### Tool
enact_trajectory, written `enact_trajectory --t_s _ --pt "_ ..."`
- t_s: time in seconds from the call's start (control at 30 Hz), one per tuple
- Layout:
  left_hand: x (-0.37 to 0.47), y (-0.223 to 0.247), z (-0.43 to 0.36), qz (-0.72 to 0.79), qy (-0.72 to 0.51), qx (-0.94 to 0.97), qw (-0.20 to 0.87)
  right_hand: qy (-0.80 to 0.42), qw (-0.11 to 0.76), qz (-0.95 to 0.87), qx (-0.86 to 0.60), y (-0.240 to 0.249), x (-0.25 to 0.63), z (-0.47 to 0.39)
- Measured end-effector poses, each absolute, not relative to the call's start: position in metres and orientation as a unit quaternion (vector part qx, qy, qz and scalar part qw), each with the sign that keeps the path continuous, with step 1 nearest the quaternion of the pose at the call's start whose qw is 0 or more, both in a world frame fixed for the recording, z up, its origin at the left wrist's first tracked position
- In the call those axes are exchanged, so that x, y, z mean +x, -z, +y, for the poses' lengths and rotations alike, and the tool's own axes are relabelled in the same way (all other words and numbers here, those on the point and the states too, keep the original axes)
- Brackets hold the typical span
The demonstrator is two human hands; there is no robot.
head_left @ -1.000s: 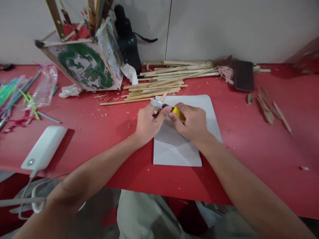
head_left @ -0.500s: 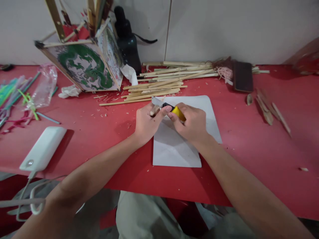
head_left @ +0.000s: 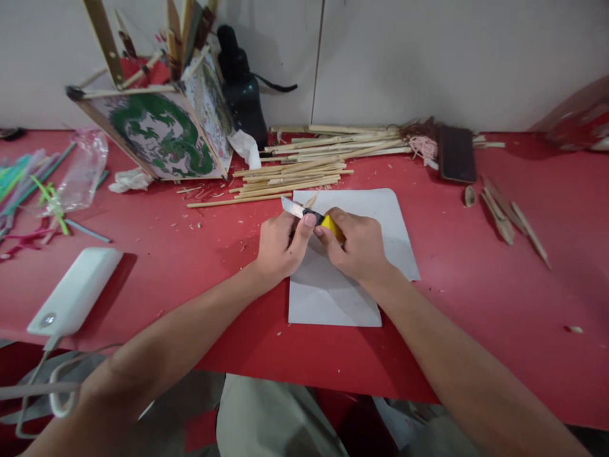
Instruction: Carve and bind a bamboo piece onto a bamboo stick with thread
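My right hand point(head_left: 359, 244) is closed round the yellow handle of a utility knife point(head_left: 333, 227), whose blade points up and left. My left hand point(head_left: 283, 246) is closed on a small piece of wood point(head_left: 311, 201), its pale pointed tip showing just beyond the blade. The left thumb presses on the black part of the knife. Both hands are close together over the left part of a white sheet point(head_left: 333, 298) on the red table point(head_left: 228, 330). Most of the wood piece is hidden by the fingers and knife.
Bamboo sticks point(head_left: 290, 178) lie behind the sheet. A dragon-printed box point(head_left: 157, 133) with tools and a dark bottle point(head_left: 245, 95) stand at the back. A white power bank point(head_left: 78, 289) lies left, a dark phone point(head_left: 457, 154) and carved wood pieces point(head_left: 499, 216) right.
The view has shifted slightly. The knife blade sits a little further left and lower, and a pointed wood tip now shows behind it. Both hands keep their holds.
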State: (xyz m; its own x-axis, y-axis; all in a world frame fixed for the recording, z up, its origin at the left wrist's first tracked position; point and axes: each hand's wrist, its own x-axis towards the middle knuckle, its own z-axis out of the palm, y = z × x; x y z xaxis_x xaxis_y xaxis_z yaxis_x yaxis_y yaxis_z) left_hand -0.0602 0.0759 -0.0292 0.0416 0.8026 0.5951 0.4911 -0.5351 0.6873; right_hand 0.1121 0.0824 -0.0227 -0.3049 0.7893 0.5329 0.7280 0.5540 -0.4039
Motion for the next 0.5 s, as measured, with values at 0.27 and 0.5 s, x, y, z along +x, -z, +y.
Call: enact_trajectory --t_s 0.27,0.5 --pt "-0.0616 0.0302 0.0753 0.442 -0.517 0.716 0.155 -0.048 0.358 -0.798 -0.483 0.0225 0.114 0.084" --pt "-0.0608 0.0314 0.0763 0.451 -0.493 0.731 0.138 -0.046 0.363 -0.779 -0.509 0.0216 0.1122 0.0854"
